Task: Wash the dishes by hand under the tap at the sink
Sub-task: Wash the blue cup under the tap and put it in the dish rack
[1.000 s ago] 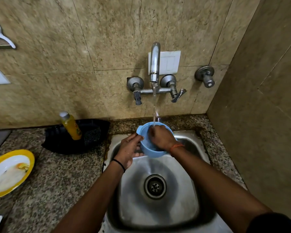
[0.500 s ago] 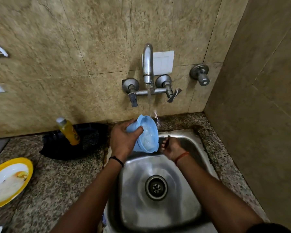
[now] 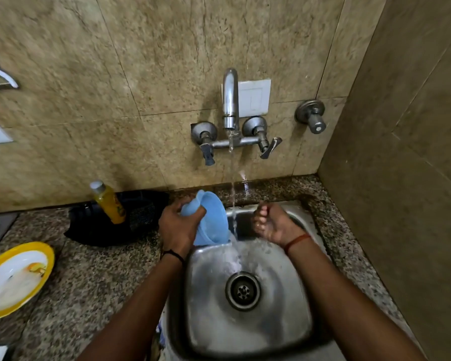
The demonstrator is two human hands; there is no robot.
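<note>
Head view: left hand (image 3: 177,227) grips bowl (image 3: 214,220) over sink (image 3: 307,319) edge.

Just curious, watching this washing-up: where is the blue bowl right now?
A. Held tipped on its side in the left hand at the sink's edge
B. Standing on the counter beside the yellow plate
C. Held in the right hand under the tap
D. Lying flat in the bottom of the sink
A: the left hand grips the blue bowl tipped sideways at the sink rim, while the right hand holds nothing.
</note>
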